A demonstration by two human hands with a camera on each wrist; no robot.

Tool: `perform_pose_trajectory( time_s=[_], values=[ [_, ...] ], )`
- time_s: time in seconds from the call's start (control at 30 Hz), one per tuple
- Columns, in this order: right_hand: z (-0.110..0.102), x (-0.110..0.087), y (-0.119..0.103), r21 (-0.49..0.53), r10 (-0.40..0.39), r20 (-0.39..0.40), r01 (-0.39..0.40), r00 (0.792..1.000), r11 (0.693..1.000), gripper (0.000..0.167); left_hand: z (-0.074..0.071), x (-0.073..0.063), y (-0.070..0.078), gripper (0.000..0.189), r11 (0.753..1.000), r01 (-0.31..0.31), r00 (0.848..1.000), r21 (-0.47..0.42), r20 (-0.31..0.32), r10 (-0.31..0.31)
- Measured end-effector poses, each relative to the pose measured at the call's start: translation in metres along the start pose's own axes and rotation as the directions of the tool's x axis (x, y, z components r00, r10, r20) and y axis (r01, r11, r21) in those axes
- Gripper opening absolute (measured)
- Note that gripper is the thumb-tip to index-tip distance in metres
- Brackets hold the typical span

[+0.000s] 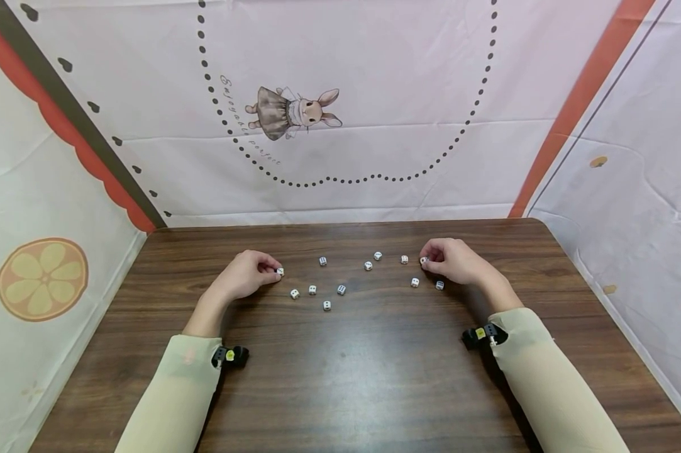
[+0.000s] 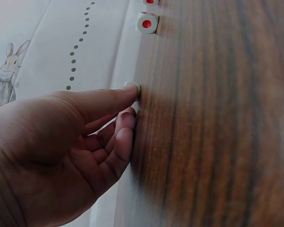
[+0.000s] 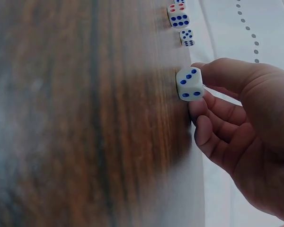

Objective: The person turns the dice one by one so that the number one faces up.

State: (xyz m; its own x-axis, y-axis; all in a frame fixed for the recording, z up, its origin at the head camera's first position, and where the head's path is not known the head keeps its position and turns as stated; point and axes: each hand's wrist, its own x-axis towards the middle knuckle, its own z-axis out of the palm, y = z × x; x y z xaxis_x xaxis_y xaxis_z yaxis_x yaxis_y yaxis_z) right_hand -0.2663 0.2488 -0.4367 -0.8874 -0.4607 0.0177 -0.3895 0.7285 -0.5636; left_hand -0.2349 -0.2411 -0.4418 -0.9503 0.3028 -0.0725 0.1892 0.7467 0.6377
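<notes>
At the back left of the table, my left hand point(image 1: 248, 274) pinches a small white die point(image 1: 280, 272) between thumb and fingers. In the left wrist view, its thumb point(image 2: 116, 98) hides most of that die. Toward the back right, my right hand point(image 1: 454, 260) pinches another white die point(image 1: 424, 260) at its fingertips. A blue-dotted die point(image 3: 190, 84) overlaps the right fingertips in the right wrist view. Close by the right hand lie a die point(image 1: 439, 285), a second die point(image 1: 415, 282) and a third die point(image 1: 405, 259). Just right of the left hand sits one more die point(image 1: 295, 294).
Several other dice lie between the hands, among them a die point(image 1: 327, 306) nearest me and a die point(image 1: 378, 256) farther back. The brown wooden table point(image 1: 340, 390) ends at a white printed cloth point(image 1: 374, 151) behind it. More cloth hangs at both sides.
</notes>
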Motion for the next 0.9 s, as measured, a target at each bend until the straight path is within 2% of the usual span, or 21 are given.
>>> perform_pose_trajectory(
  time_s=[0.47,0.9],
  values=[
    [0.0006,0.0040,0.0020,0.009,-0.018,-0.022,0.018,1.000,1.000,0.005,0.0005,-0.0010,-0.0003,0.010,1.000,0.005,1.000,-0.015,0.005,-0.005],
    [0.0016,0.0054,0.0023,0.019,0.005,-0.023,-0.004,1.000,1.000,0.009,0.0006,-0.0021,0.0004,0.011,1.000,-0.002,1.000,-0.018,0.007,0.002]
  ],
)
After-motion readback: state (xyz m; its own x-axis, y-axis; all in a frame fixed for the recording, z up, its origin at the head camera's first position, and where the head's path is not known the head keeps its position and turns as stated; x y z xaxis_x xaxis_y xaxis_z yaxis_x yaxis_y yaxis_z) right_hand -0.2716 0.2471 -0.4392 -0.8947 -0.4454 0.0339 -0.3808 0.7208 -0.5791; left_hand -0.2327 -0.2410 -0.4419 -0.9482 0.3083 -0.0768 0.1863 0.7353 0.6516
